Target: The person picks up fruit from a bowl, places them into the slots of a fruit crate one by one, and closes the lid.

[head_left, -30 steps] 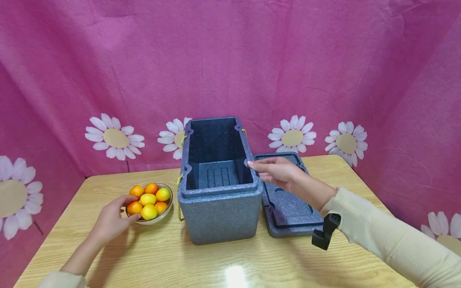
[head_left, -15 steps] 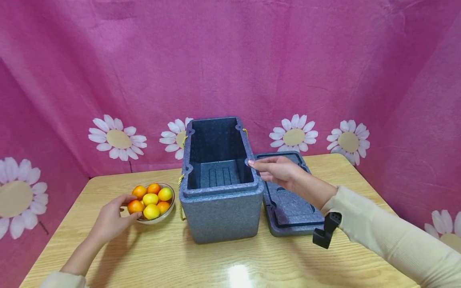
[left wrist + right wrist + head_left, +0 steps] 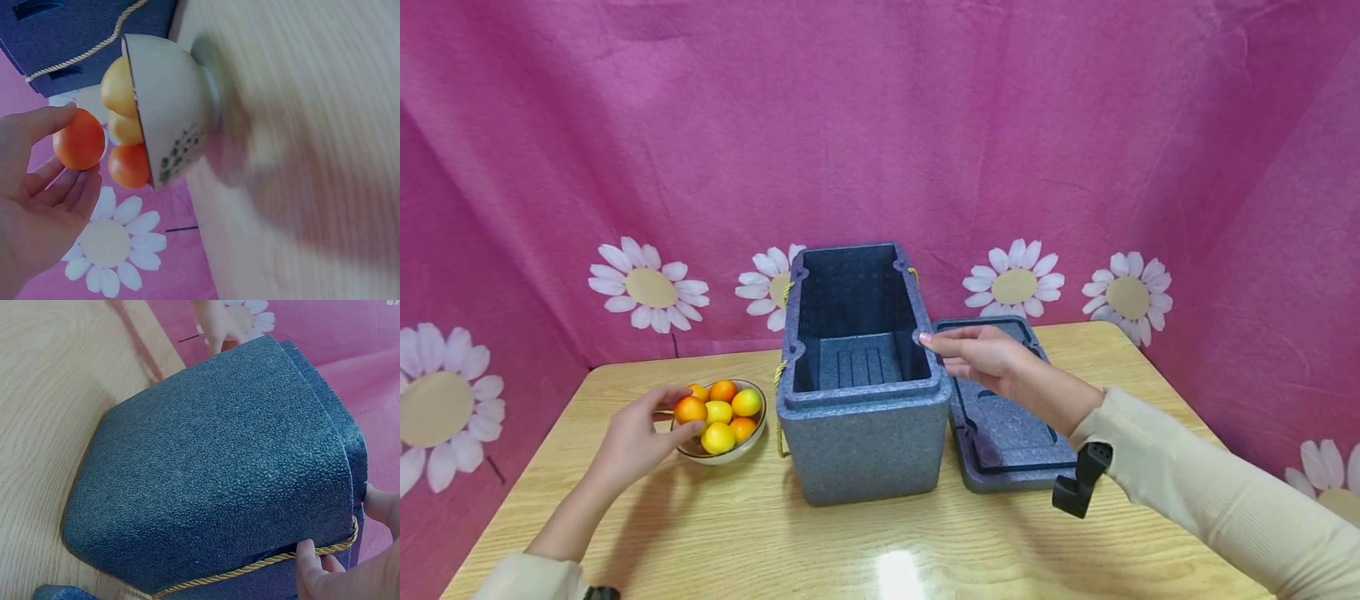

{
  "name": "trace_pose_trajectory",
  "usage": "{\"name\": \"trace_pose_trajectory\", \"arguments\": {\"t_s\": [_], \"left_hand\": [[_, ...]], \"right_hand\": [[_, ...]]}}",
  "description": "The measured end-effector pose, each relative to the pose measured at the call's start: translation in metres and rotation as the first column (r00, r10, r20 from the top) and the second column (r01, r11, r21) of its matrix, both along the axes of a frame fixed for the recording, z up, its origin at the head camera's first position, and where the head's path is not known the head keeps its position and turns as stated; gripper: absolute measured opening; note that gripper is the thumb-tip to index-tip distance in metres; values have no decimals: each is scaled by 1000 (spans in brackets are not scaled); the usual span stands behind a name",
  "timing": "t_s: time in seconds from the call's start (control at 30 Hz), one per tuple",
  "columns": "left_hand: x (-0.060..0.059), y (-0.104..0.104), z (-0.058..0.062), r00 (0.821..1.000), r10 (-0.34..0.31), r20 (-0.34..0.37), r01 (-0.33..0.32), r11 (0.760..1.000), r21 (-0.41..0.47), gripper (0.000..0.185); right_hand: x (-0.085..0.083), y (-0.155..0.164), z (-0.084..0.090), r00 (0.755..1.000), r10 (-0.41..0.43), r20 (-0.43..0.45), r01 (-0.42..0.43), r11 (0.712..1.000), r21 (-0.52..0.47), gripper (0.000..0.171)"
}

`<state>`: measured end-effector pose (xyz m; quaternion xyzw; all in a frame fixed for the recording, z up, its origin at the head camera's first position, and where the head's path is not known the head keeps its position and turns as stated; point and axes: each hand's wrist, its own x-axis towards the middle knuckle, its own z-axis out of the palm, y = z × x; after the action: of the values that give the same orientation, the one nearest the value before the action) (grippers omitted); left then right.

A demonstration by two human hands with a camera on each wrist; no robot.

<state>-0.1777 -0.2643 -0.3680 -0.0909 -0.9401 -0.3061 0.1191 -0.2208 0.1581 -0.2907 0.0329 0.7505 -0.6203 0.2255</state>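
My left hand [image 3: 640,437] pinches an orange fruit [image 3: 689,410] between thumb and fingers, just above the left rim of a white bowl [image 3: 752,439] of orange and yellow fruits. The left wrist view shows that same orange fruit [image 3: 79,140] at my fingertips beside the bowl [image 3: 172,106]. An open blue-grey foam box [image 3: 865,433] stands mid-table, empty inside. My right hand [image 3: 981,354] rests its fingers on the box's right rim; in the right wrist view the fingers [image 3: 312,569] touch the yellow rope [image 3: 262,565] on the box wall [image 3: 212,475].
The box's lid [image 3: 1007,433] lies upturned on the wooden table [image 3: 925,542] to the right of the box. A pink cloth with daisy prints [image 3: 880,150] backs the table. A black wrist camera mount [image 3: 1078,482] hangs under my right sleeve.
My left hand has lifted one orange fruit up out of the bowl's left side. The right hand has stayed on the box rim.
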Motion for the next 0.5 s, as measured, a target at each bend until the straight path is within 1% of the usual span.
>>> {"name": "trace_pose_trajectory", "arguments": {"t_s": [0.13, 0.3, 0.5], "left_hand": [[-4, 8, 5, 1000, -17, 19, 16, 999, 32, 47], [-9, 18, 8, 998, -34, 45, 32, 998, 53, 47], [-15, 30, 11, 996, -58, 70, 51, 994, 98, 48]], "right_hand": [[1, 0, 0, 1000, -1, -2, 1, 1000, 6, 63], [1, 0, 0, 1000, -7, -5, 8, 1000, 8, 64], [1, -1, 0, 1000, -10, -6, 10, 1000, 1, 63]]}}
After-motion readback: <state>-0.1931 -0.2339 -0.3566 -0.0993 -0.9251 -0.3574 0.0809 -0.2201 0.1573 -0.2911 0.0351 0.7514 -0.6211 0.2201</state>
